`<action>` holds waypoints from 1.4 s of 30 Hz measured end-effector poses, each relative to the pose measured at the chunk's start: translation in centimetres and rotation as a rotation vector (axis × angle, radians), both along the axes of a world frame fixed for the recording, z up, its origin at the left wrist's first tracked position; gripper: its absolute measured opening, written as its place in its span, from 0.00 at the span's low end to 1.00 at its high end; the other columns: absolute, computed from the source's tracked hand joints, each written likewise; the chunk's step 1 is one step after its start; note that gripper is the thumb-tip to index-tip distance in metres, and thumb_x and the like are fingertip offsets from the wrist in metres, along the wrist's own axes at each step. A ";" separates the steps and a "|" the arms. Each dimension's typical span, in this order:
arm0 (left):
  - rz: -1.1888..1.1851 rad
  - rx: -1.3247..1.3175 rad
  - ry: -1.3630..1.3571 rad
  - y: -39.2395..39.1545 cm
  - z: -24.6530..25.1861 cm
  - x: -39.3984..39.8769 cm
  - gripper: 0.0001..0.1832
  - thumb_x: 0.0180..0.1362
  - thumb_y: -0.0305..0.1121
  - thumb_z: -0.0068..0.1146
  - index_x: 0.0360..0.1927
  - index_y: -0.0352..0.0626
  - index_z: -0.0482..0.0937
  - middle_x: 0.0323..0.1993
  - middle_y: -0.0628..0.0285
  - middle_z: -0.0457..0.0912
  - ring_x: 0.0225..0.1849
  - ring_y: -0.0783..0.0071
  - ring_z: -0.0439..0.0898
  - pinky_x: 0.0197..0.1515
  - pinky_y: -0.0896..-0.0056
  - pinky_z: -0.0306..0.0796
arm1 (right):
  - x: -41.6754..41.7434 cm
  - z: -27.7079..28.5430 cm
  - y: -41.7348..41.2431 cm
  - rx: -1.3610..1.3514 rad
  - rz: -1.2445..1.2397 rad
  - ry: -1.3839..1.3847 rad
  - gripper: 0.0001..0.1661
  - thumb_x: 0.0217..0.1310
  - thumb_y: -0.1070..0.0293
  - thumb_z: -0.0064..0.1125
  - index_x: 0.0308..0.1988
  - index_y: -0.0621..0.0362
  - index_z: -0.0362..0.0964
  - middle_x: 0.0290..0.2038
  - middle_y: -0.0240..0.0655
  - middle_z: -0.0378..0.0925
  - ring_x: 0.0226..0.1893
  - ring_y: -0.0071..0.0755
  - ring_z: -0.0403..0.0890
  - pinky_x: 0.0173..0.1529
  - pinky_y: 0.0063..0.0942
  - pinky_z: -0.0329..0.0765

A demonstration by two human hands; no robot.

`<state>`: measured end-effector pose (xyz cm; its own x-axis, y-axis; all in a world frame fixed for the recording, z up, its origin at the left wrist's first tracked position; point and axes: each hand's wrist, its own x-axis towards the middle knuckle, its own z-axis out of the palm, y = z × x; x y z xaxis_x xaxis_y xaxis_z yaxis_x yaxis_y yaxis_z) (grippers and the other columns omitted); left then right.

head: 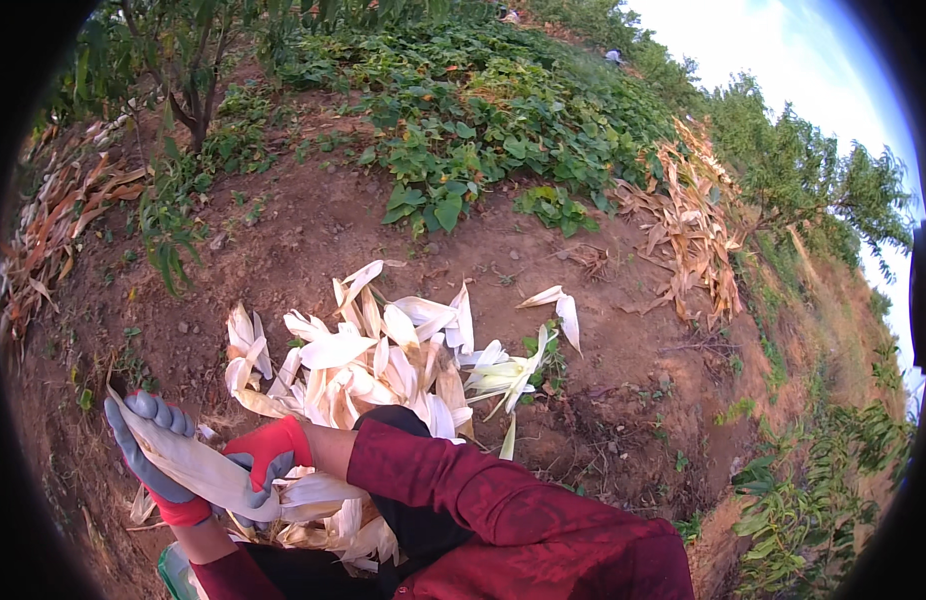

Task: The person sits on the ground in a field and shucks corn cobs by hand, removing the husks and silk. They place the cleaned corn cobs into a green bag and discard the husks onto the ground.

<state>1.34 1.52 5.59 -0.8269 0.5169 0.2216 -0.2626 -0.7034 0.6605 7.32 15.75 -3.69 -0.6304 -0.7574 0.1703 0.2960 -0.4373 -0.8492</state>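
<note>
An ear of corn in its pale dry husk [189, 457] lies slantwise between my two gloved hands at the lower left. My left hand [151, 450], in a grey and red glove, cradles it from the far side, with its fingers around the tip end. My right hand [268, 457], in a like glove, grips the lower end of the husk near its base. Beside and below my right hand are loose pale husks [320, 495]. A larger pile of stripped corn husks [373, 367] lies on the soil just beyond my knees.
Dry corn stalks [691, 225] lie heaped at the right, and more stalks [65, 217] at the left. Leafy green vines [493, 127] spread ahead. A small tree [200, 112] stands at the upper left. Part of a green-edged container [170, 574] shows at the bottom left.
</note>
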 end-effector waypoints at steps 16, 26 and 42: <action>0.647 -0.490 -0.030 -6.0 -7.0 -6.9 0.20 0.69 0.49 0.35 0.33 0.48 0.72 0.28 0.69 0.76 0.30 0.75 0.75 0.38 0.73 0.70 | -1.6 0.8 -1.7 0.105 -0.359 0.135 0.44 0.39 0.68 0.69 0.59 0.62 0.61 0.49 0.36 0.74 0.49 0.24 0.72 0.54 0.29 0.71; 0.180 -0.120 -0.040 3.9 -4.9 -0.1 0.24 0.70 0.47 0.37 0.18 0.51 0.53 0.14 0.74 0.52 0.20 0.81 0.54 0.29 0.79 0.60 | -4.3 -1.5 -1.1 -0.149 -0.740 -0.330 0.25 0.65 0.45 0.50 0.48 0.55 0.72 0.43 0.30 0.77 0.47 0.17 0.73 0.55 0.22 0.68; 0.533 -1.011 0.372 -1.6 -5.2 -3.9 0.25 0.55 0.43 0.63 0.49 0.34 0.76 0.43 0.54 0.80 0.44 0.67 0.79 0.49 0.68 0.71 | -5.5 0.5 12.8 -0.118 -1.595 -0.439 0.37 0.54 0.41 0.61 0.51 0.58 0.61 0.37 0.41 0.72 0.37 0.39 0.77 0.45 0.36 0.76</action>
